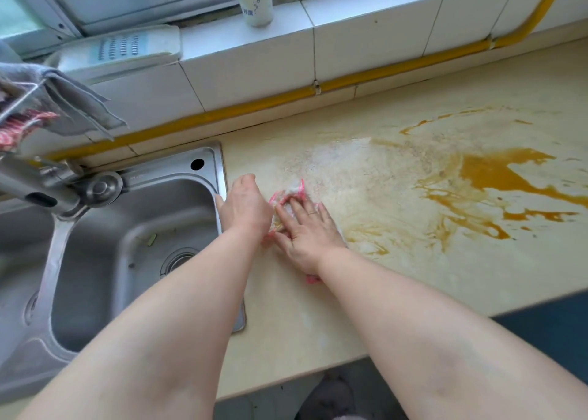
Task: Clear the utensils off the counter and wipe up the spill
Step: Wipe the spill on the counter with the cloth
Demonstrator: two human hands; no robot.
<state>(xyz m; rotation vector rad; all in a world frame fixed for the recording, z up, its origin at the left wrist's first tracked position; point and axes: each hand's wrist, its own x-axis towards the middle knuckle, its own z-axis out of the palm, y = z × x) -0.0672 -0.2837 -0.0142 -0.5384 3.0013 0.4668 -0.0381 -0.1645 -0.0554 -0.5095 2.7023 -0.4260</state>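
Cream-coloured kitchen counter point(318, 308) beneath a white-tiled sill, with a yellow pipe point(254, 106) running along the back wall. Stainless steel sink point(105, 254) set into the counter at left; small scraps lie in its basin near the drain. Faucet point(54, 197) stands over the sink at far left. A grey cloth point(79, 101) hangs on a wire rack above the faucet. An orange-brown spill point(496, 178) covers the right part of the counter, pooled thickest at far right, thinning to smeared streaks toward the centre. A pale, foamy wiped patch lies between the spill and the sink. A white bottle point(254, 3) stands on the sill. Right hand point(307, 232) lies flat, fingers spread, pressing down on a pink-edged rag point(291, 193) on the counter just right of the sink rim. Left hand point(245, 206) is loosely curled beside it at the rag's left edge; whether it grips the rag cannot be determined. No utensils observed on the counter.
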